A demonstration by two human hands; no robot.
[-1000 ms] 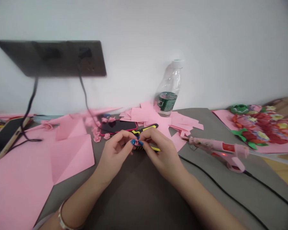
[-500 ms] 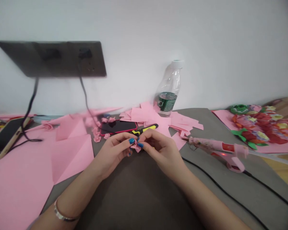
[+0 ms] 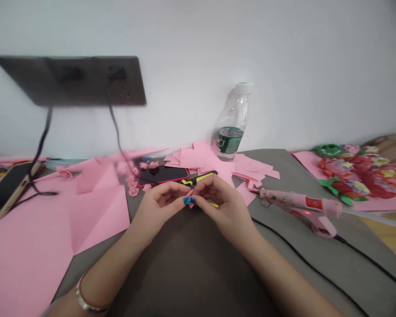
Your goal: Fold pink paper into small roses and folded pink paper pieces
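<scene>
A small folded pink paper flower (image 3: 192,204) is pinched between my two hands, mostly covered by the fingers. My left hand (image 3: 161,207) closes thumb and fingertips on it from the left. From the other side my right hand (image 3: 221,203) grips it, with the thumbs meeting at the front. Just behind the hands lies a yellow and black utility knife (image 3: 199,177), partly hidden. A phone with a red edge (image 3: 163,175) is beside it, and several small pink paper flowers (image 3: 133,187) are scattered to the left.
Cut pink paper pieces (image 3: 198,158) surround a leaning plastic bottle (image 3: 231,127). A pink glue gun (image 3: 300,202) with a lit red light lies right, its cord (image 3: 303,259) trailing forward. Large pink sheets (image 3: 29,246) cover the left. Colourful paper flowers (image 3: 363,171) sit far right.
My left thumb has slid right, up against the right thumb, and the fingers now cover more of the paper flower. The other things stay in place.
</scene>
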